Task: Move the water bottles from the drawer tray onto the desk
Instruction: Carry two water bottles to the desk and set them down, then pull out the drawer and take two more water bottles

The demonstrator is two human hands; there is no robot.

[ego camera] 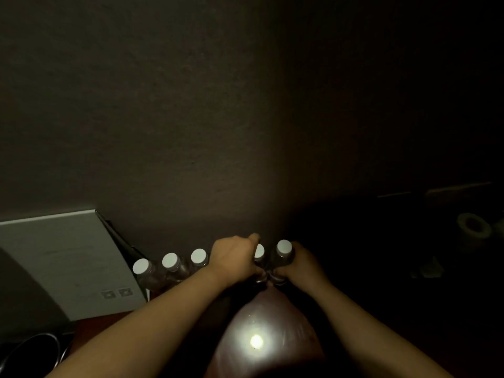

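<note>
Several clear water bottles with white caps stand in a row against the dark wall on the desk. Three free bottles stand left of my hands. My left hand grips a bottle whose cap shows beside my thumb. My right hand grips the rightmost bottle just below its cap. Both held bottles stand upright, side by side, close together. The scene is very dim. No drawer tray shows in the frame.
A grey-white box stands at the left against the wall. A dark round bowl sits at the lower left. A shiny surface with a light glare lies below my hands. A tape roll rests at the far right.
</note>
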